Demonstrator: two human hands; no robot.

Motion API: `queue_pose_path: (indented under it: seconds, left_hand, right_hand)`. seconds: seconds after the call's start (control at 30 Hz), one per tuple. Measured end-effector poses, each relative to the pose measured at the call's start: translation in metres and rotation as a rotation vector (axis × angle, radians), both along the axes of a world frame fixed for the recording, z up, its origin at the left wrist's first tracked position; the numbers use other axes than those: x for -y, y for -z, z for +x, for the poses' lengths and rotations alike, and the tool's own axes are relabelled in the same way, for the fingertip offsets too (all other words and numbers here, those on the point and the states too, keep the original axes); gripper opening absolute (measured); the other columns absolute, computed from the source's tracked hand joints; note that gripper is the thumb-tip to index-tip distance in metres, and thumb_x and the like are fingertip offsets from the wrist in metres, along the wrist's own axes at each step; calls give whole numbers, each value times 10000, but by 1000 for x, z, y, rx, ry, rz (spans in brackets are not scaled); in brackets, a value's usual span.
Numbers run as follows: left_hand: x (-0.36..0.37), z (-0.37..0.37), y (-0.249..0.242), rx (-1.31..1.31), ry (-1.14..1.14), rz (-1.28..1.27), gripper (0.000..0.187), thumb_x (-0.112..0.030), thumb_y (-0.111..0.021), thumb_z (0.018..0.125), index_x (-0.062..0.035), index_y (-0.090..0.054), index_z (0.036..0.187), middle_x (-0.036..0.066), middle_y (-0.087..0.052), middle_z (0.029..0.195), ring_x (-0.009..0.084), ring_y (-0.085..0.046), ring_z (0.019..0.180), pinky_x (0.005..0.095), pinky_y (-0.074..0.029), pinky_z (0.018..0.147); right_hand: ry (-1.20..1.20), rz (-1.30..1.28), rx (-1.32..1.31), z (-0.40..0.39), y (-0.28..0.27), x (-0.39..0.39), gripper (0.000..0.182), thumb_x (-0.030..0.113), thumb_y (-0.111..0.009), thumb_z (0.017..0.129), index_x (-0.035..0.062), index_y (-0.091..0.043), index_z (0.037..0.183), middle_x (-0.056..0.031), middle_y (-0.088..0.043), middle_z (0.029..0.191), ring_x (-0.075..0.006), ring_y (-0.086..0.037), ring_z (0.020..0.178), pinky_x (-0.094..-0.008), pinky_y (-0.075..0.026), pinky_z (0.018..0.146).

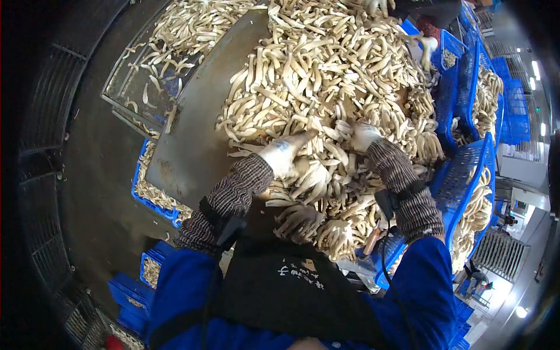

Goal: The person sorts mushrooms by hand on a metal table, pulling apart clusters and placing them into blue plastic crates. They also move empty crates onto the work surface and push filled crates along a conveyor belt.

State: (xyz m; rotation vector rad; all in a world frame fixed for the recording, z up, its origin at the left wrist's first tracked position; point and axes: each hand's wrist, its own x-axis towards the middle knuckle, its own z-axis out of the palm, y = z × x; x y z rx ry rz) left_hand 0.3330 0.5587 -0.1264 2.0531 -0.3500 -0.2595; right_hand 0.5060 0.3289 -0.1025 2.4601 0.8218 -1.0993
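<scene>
A large heap of pale, long mushrooms (326,64) covers the metal table (189,131). My left hand (286,153), in a whitish glove, reaches into the heap from the left, its fingers pointing right among the mushrooms; what its fingertips hold is hidden. My right hand (363,137), also gloved, is a short way to the right, with its fingers down among mushroom stems and partly hidden. Between and below both hands lie mushroom clusters (315,179), and more clusters (341,236) sit at the near edge, close to my apron.
Blue crates (461,186) with mushrooms line the right side. Another blue crate (139,189) stands below the table's left edge, and stacked blue crates (129,297) are at lower left. Other gloved hands (429,49) show at the heap's far side.
</scene>
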Motion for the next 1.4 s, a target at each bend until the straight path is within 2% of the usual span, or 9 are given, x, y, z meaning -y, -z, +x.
queue_pose_path:
  seconds: [0.37, 0.7, 0.77, 0.9, 1.07, 1.17, 1.23, 1.33, 1.4]
  left_hand:
    - [-58, -121, -25, 6, -877, 29, 323, -199, -720, 761, -53, -615, 1029, 99, -653, 984, 232, -610, 929, 331, -474, 815]
    - [-136, -348, 98, -30, -1551, -190, 534, -19, -512, 885, -14, -311, 1380, 166, -443, 1343, 235, -453, 1201, 332, -383, 979]
    - [-141, -371, 100, -324, -1591, 179, 550, -42, -550, 868, -9, -331, 1372, 179, -453, 1332, 245, -463, 1193, 337, -381, 989]
    - [-129, -346, 70, -390, -1541, 521, 571, -104, -640, 819, 5, -412, 1331, 207, -491, 1285, 267, -491, 1168, 349, -380, 1000]
    - [-50, -219, 71, -428, -1115, -659, 387, -114, -641, 831, 59, -549, 1165, 118, -635, 1073, 186, -599, 962, 307, -461, 881]
    - [-17, -114, 62, -430, -813, -379, 585, -46, -597, 848, 48, -329, 1360, 161, -577, 1176, 209, -552, 1088, 299, -487, 875]
    - [12, -47, 46, -713, -636, -721, 825, -82, -651, 835, -11, -102, 1446, 228, -492, 1272, 272, -513, 1155, 360, -446, 976]
    - [49, 24, 35, -734, -370, -1031, 796, -10, -646, 810, -84, -180, 1451, 148, -498, 1253, 231, -559, 1044, 311, -479, 911]
    - [58, 57, 23, -641, -398, -1019, 729, 42, -628, 787, -110, -295, 1418, 105, -525, 1223, 185, -578, 942, 290, -505, 769]
  right_hand:
    - [849, 655, 449, 16, -4, 55, 496, 339, -507, 930, 25, -419, 1304, -149, -612, 1033, -260, -581, 937, -362, -464, 817]
    - [881, 968, 63, 58, 6, -1, 396, 36, -644, 755, 41, -584, 1146, -151, -658, 913, -226, -645, 704, -291, -516, 622]
    - [227, 672, 226, 35, -2, -17, 344, 118, -640, 786, 56, -615, 1123, -164, -646, 1047, -263, -642, 931, -362, -516, 760]
    - [-475, 15, 183, 10, 27, -34, 535, 202, -523, 848, 113, -419, 1365, -178, -481, 1325, -301, -435, 1259, -412, -366, 1023]
    - [39, 84, 159, -1, 31, -23, 520, 259, -534, 838, 34, -450, 1300, -218, -601, 1139, -327, -589, 1060, -399, -465, 921]
    - [256, 217, -73, -25, -16, -25, 523, 327, -547, 862, -12, -491, 1256, -215, -616, 1112, -328, -612, 984, -378, -487, 875]
    - [794, 1049, -741, -24, 84, 24, 387, 257, -507, 899, 10, -566, 1192, -195, -607, 1143, -309, -600, 1001, -363, -476, 896]
    - [-36, 571, 80, -36, 83, 33, 328, 98, -492, 887, 15, -562, 1197, -135, -577, 1221, -246, -560, 1091, -322, -451, 943]
    - [500, 899, -93, -25, 86, 40, 351, 128, -522, 881, 1, -537, 1208, -140, -591, 1174, -229, -573, 1025, -315, -461, 897]
